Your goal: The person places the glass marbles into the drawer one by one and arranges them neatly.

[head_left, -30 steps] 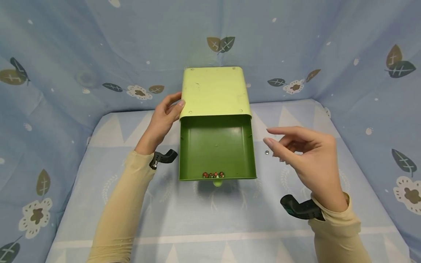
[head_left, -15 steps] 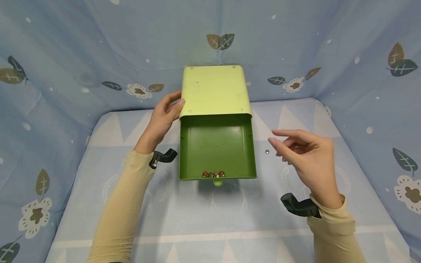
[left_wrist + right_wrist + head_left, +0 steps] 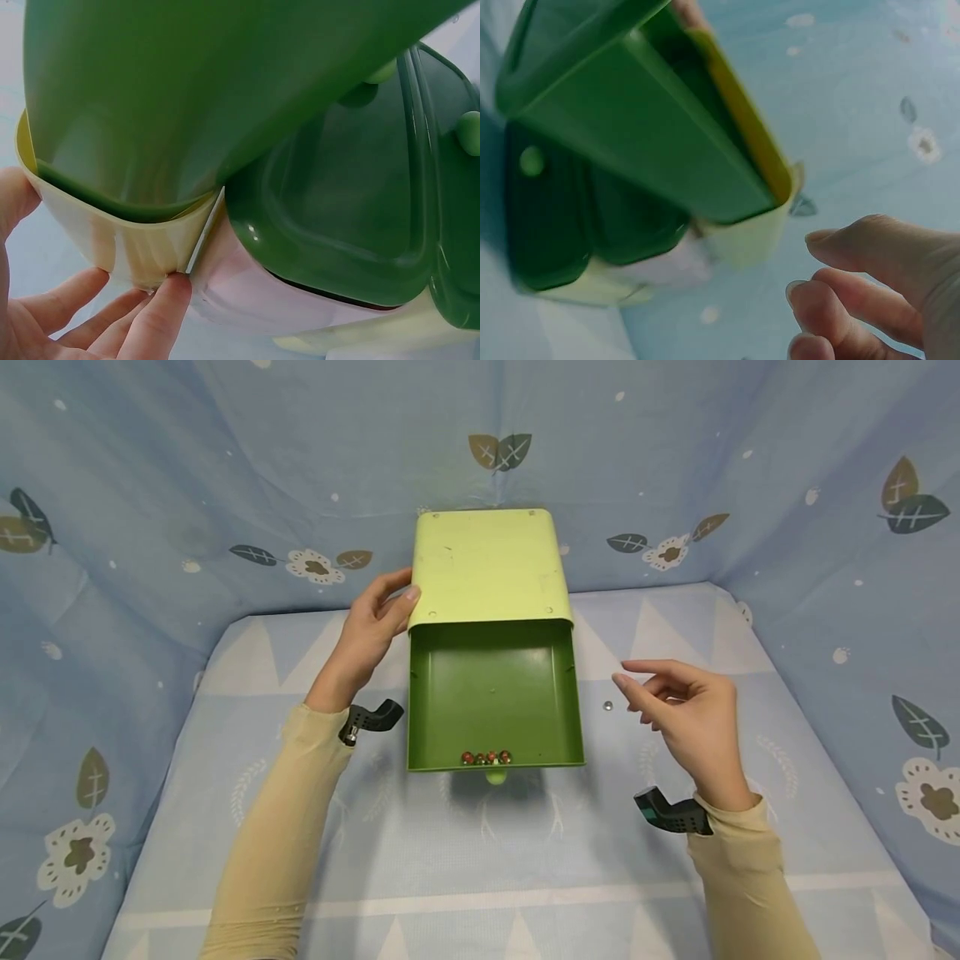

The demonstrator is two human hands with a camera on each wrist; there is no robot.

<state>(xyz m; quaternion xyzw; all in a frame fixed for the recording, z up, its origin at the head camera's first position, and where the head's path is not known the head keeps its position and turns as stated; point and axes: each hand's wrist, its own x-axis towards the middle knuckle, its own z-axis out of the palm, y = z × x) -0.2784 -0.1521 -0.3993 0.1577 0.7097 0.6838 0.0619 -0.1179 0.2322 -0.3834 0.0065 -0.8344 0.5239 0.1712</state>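
Drawer [image 3: 492, 693] juts from the box [image 3: 491, 568] above the tabletop [image 3: 465, 868], likely light, stiff and slick, best taken by its knob [image 3: 496, 777], while my left grip [image 3: 371, 625] holds the box's side and my right grip [image 3: 684, 717], slightly parted, hangs near a bead [image 3: 608, 706].

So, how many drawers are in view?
3: the open top drawer, then, as the right wrist view shows, two shut below it, a middle drawer and a bottom drawer. No others show.

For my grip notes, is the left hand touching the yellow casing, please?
Touching: the left wrist view shows the left hand with its fingertips against the yellow casing.
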